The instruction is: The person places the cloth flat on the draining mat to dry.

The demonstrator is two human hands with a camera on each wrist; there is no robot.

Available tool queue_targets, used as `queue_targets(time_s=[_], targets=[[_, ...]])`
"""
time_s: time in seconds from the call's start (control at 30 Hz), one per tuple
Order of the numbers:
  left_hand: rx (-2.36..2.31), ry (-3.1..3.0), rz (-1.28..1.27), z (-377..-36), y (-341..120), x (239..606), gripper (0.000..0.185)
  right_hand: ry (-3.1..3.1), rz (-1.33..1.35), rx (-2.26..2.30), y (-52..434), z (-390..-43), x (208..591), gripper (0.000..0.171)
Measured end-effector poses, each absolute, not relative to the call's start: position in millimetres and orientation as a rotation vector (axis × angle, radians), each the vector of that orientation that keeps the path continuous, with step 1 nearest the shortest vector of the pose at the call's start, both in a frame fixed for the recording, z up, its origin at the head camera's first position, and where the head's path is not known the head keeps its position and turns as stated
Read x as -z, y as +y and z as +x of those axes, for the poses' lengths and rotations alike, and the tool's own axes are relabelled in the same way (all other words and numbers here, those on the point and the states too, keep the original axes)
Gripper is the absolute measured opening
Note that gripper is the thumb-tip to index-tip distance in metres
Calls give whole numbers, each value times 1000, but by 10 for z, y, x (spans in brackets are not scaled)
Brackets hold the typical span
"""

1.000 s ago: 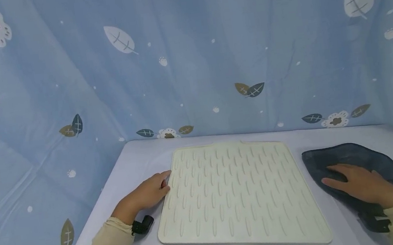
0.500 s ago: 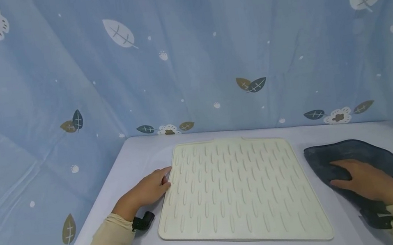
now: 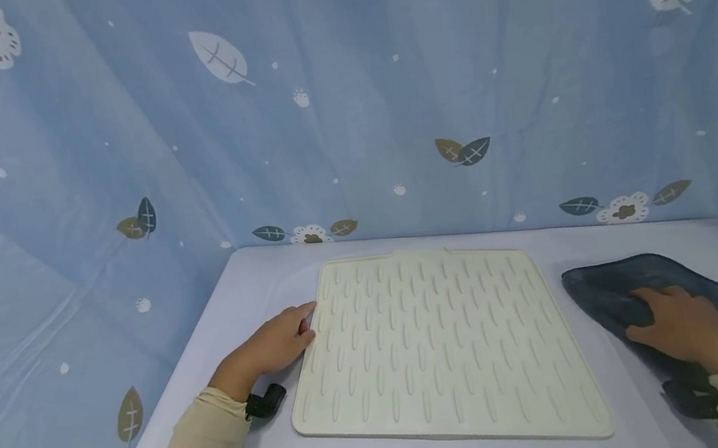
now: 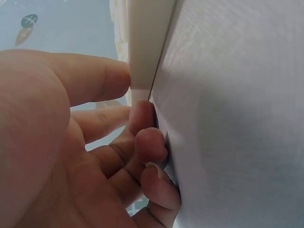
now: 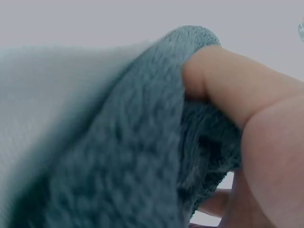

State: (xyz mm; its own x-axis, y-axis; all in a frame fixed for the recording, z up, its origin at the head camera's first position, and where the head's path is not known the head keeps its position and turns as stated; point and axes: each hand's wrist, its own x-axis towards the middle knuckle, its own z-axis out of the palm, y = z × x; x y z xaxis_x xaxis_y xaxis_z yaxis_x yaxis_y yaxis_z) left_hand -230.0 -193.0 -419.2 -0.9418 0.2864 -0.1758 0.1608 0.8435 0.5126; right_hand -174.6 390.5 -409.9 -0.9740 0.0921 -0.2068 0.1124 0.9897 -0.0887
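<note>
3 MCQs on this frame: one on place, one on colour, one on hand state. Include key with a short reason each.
1. Where does the dark cloth lie relative to the ribbed mat?
A. On it
B. To its right, apart
C. Behind it

2. What colour is the mat?
A. Cream
B. Red
C. Black

3. What is the right hand doing?
A. Hanging in the air
B. Pressing the mat
C. Gripping the cloth

Key: 1 B, bare table shows between them; 2 A, pale cream all over; 3 C, right wrist view shows cloth bunched round the thumb. The left hand pinches the mat's left edge.

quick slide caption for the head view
Left hand touches the cream ridged mat at its edge; right hand gathers a dark cloth.
</note>
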Motion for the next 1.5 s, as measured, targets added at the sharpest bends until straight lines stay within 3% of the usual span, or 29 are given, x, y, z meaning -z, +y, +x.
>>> queue_targets(time_s=[0.47,1.5], targets=[[-726,2782,356,-2299,-1914,4188,58,3066,110,154,3889,-1682,3995,63],[-713,2778,359,-2313,-1919,4214,58,3499,-3,359,3574,-1610,3949,54]])
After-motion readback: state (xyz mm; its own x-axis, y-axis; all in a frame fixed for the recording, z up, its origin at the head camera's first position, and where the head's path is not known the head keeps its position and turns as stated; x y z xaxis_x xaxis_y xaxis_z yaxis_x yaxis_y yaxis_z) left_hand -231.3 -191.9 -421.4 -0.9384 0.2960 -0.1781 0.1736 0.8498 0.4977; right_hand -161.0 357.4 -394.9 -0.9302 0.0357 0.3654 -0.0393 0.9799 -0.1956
